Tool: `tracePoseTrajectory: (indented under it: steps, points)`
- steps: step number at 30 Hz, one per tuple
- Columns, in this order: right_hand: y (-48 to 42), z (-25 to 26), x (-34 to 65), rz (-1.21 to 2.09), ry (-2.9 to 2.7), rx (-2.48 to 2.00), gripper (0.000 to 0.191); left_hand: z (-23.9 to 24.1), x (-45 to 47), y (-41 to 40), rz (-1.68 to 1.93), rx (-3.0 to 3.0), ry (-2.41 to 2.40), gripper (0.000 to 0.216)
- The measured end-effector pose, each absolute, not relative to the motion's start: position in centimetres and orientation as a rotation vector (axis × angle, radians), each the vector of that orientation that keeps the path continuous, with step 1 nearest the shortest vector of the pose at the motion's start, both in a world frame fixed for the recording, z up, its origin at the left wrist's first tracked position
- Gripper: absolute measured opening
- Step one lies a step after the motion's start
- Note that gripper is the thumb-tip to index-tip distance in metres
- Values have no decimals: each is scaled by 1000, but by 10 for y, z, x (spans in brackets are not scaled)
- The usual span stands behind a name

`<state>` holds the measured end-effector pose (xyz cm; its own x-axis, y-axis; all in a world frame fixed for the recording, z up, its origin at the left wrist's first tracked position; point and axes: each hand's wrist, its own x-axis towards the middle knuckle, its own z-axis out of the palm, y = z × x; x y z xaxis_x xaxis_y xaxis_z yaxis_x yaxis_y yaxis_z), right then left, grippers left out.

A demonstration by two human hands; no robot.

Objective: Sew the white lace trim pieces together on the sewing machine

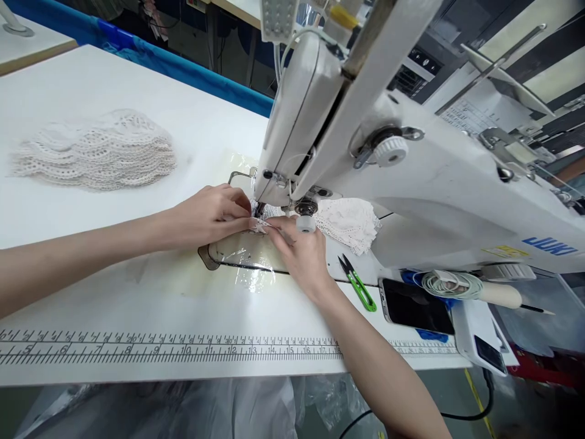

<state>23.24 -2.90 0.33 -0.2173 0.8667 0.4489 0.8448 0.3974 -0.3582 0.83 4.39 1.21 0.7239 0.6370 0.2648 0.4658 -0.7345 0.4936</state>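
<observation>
A white sewing machine (292, 116) leans across the view, its needle area low over the table. Just in front of the presser foot (259, 209), my left hand (214, 213) pinches a strip of white lace (260, 225) from the left. From the right, my right hand (304, 247) has its fingers closed on the same lace, partly hidden by a white knob of the machine. Behind that hand, more white eyelet lace fabric (350, 222) lies under the machine arm.
A stack of lace pieces (98, 152) lies on the left of the table. Green thread snips (358, 283), a phone (415, 305) and a coil of pale cord (451, 285) are at the right. A printed ruler (183, 353) runs along the front edge.
</observation>
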Motion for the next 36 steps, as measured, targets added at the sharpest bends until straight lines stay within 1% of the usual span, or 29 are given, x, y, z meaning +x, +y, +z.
tracePoseTrajectory:
  steps: [5, 10, 14, 18, 21, 25, 29, 32, 36]
  points:
    - [-31, 5, 231, 102, -2098, -1434, 18, 17, 5, 54, 528, 2545, 721, 41]
    - [-37, 7, 231, 120, -2170, -1364, 18, 11, -1, 41, 631, 2806, 648, 41]
    - [-43, 6, 233, 11, -2264, -1259, 19, 4, -2, 22, 755, 3098, 618, 33]
    - [-46, 7, 234, -111, -2308, -1186, 21, 3, 0, 2, 753, 3306, 632, 34]
    - [-47, 9, 234, -130, -2312, -1174, 21, 4, 2, -7, 750, 3310, 713, 36]
    - [-46, 9, 234, -126, -2303, -1157, 20, 1, 2, -8, 745, 3281, 733, 34]
    - [-46, 8, 234, -146, -2327, -1221, 18, -4, 1, -3, 774, 3218, 738, 33]
    - [-44, 7, 235, -154, -2306, -1258, 17, -7, 0, 3, 723, 3175, 756, 34]
    - [-37, 4, 235, -158, -2297, -1295, 19, -6, 0, 12, 704, 3003, 788, 34]
